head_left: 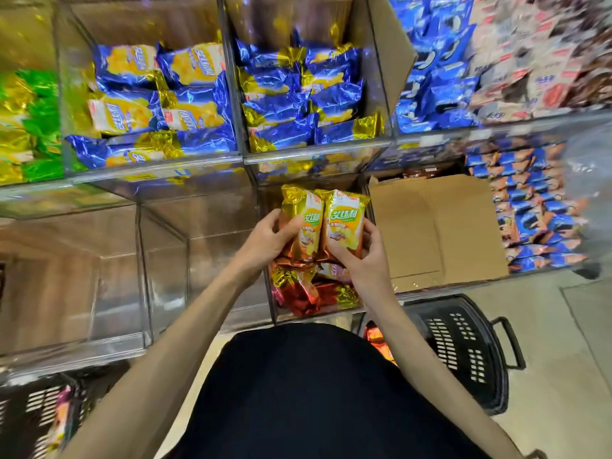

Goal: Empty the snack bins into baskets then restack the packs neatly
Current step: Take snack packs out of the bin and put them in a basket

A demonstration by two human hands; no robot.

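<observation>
Both hands hold gold-and-orange snack packs upright, side by side, above a clear acrylic bin (pixel 318 314). My left hand (pixel 270 236) grips the left pack (pixel 306 223). The right pack (pixel 344 220) is in my right hand (pixel 359 256). Under them, more gold and red packs (pixel 309 286) lie loose in the bin. A black plastic basket (pixel 463 352) stands on the floor at my right, with a few orange packs (pixel 377 342) showing at its near edge. My body hides part of it.
Upper bins hold blue-and-yellow packs (pixel 159 104) (pixel 308 97), with green packs (pixel 29 124) at far left. Two empty clear bins (pixel 66 276) (pixel 205 253) stand left of my hands. A cardboard box (pixel 437 230) sits to the right. Another black basket (pixel 36 419) is at bottom left.
</observation>
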